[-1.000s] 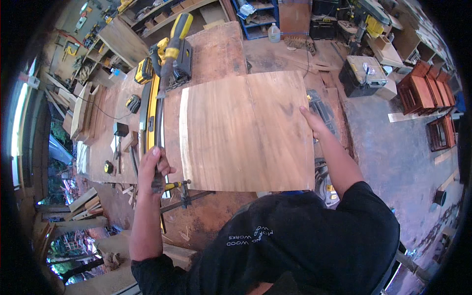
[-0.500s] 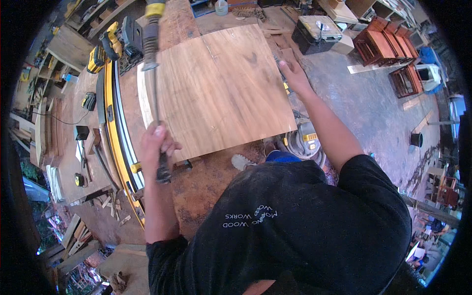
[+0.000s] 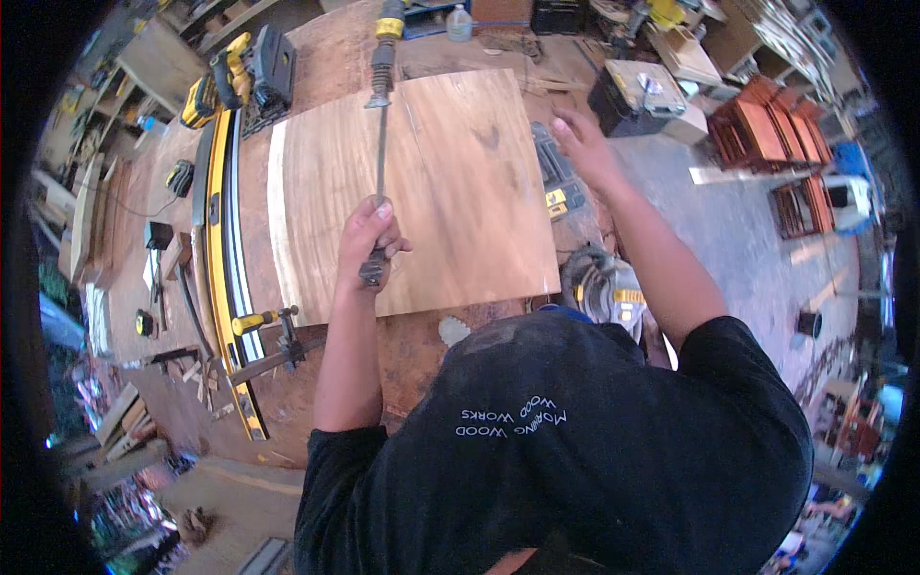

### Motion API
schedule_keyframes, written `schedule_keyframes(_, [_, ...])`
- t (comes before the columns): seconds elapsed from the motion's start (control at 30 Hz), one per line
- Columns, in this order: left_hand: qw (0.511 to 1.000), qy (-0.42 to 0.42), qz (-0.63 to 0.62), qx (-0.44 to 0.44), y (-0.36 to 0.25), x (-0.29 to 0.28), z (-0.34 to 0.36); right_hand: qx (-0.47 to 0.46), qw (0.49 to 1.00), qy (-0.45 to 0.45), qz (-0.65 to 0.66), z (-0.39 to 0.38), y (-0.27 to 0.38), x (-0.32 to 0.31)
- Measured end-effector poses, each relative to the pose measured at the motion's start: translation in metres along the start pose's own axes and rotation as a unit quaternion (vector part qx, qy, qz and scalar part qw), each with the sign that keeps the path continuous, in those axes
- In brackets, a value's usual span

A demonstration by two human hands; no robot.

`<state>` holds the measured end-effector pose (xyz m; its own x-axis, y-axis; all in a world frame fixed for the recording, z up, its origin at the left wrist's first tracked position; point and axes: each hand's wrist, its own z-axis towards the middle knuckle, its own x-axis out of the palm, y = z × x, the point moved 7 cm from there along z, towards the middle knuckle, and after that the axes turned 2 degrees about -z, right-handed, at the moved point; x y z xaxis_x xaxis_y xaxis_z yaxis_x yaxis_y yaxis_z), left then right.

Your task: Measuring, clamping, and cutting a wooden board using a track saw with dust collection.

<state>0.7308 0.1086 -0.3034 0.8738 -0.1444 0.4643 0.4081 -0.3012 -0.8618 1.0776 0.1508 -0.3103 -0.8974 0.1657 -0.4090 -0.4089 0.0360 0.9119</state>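
Note:
My left hand (image 3: 369,235) is closed around the lower end of a bar clamp (image 3: 382,144), held upright in view. The clamp's yellow-and-black handle and threaded screw are at the far end, over the upper part of a wide wooden panel (image 3: 450,211). The panel lies flat on the workbench, with a pale strip along its left edge. Just beyond its right edge, my right hand (image 3: 583,149) is raised with fingers apart, holding nothing. A second clamp with a yellow handle (image 3: 257,321) sits by the panel's near left corner.
A long yellow level (image 3: 218,230) runs along the panel's left side. A yellow cordless tool (image 3: 230,72) stands at the far left. Right of the panel are a power saw (image 3: 613,292) and a black case (image 3: 637,96). Red-brown wooden furniture (image 3: 767,125) stands farther right.
My left hand has carried the bar clamp rightward, from the panel's left edge to over its middle. My right hand stays beyond the right edge. The view has shifted slightly.

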Motion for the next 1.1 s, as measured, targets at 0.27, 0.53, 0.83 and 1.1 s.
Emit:
schedule_keyframes(0.27, [0.998, 0.003, -0.047, -0.039, 0.070, 0.054, 0.073, 0.019, 0.909, 0.273, 0.315, 0.086, 0.023, 0.040])
schedule_keyframes(0.53, [0.935, 0.233, -0.256, -0.073, 0.082, 0.133, 0.124, 0.121, 0.780, 0.314, 0.527, 0.110, 0.051, 0.091])
schedule_keyframes(0.83, [0.953, -0.270, 0.069, 0.117, 0.036, -0.001, 0.126, -0.031, 0.880, 0.219, 0.420, 0.242, 0.119, 0.047])
schedule_keyframes(1.1, [0.813, -0.378, 0.407, 0.173, 0.004, -0.020, 0.139, -0.192, 0.945, 0.253, 0.081, 0.380, 0.084, 0.105])
